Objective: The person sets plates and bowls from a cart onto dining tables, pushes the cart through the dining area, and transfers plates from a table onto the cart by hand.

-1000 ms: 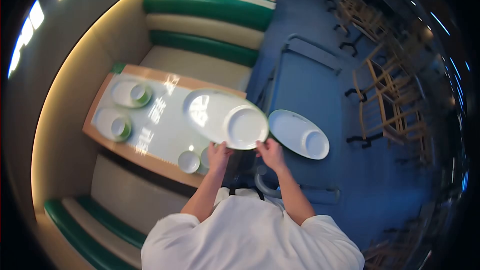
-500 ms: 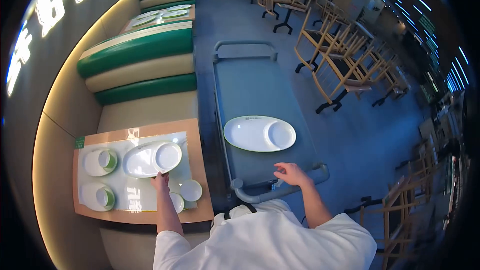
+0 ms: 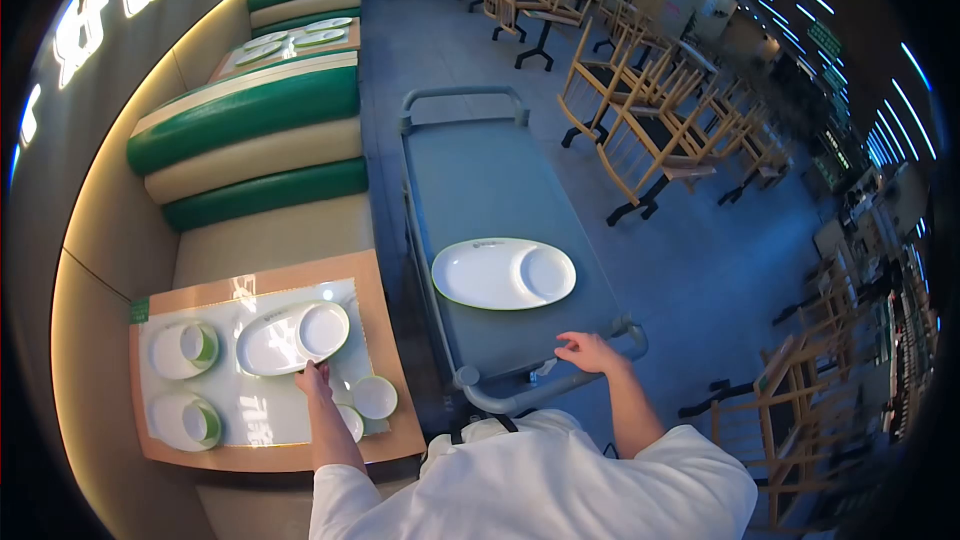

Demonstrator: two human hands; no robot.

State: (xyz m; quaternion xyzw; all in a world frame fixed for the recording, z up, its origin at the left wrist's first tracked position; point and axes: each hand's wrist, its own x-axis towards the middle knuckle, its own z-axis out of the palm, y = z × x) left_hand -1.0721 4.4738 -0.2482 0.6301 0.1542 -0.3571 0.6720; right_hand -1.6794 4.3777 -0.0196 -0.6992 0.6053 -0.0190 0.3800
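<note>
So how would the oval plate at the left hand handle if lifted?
The oval plate looks stiff, its rim evenly curved. Its glossy surface may be slippery. With the left hand near one end, the other could dip.

Your bare left hand is stretched forward in a pinching grip; your bare right hand has loosely bent fingers, which point leftward.

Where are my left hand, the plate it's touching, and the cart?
Left hand (image 3: 315,381), head view: middle of the hand.
Plate (image 3: 288,340), head view: middle of its upper face.
Cart (image 3: 485,180), head view: bare part of its deck.
</note>
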